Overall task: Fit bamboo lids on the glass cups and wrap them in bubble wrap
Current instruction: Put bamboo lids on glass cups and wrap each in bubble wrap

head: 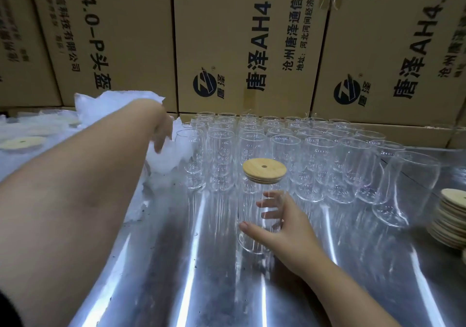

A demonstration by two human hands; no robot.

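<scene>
Left forearm stretches across the table so the left hand reaches the bubble wrap; can't tell if it has a sheet pinched. Right hand grasps the glass cup with its bamboo lid seated, steadying it upright near the table's middle, likely for wrapping.

The lid stack is cut off by the right edge.
</scene>
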